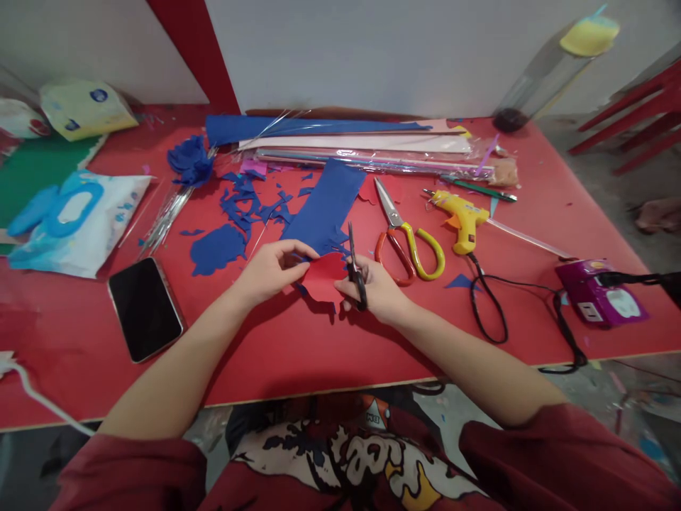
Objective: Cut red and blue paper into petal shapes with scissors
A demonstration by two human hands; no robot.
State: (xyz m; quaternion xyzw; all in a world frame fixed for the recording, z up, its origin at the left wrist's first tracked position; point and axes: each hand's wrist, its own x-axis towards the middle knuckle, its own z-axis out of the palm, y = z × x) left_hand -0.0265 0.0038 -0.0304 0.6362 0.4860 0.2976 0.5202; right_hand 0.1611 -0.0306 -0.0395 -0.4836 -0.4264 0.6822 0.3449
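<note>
My left hand (pixel 274 270) pinches the small rounded piece of red paper (pixel 324 275) between thumb and fingertips, which are pressed together on its left edge. My right hand (pixel 375 287) is closed around the handles of the slim black-handled scissors (pixel 355 273). Their blades point away from me along the right edge of the red piece and look nearly together.

I place everything from the large scissors with one orange and one yellow handle (pixel 407 238), which lie open on the red table (pixel 298 348). The piece of red paper sits just left of their handles, held slightly above the tabletop, with my right hand touching it from the near side. The long strip of blue paper (pixel 327 206) lies just left of their blades, its near end ragged behind the red piece. Farther left are scattered blue paper scraps (pixel 250 202) and a lobed blue cut-out (pixel 218 248). Well to the left and nearer me is a black smartphone (pixel 145 307), lying face up. Just right of the large scissors lies a yellow hot-glue gun (pixel 462 216), and its black cord (pixel 489 312) loops toward me. Beyond their tips, long rolls of wrapped paper (pixel 362 145) lie along the wall.
</note>
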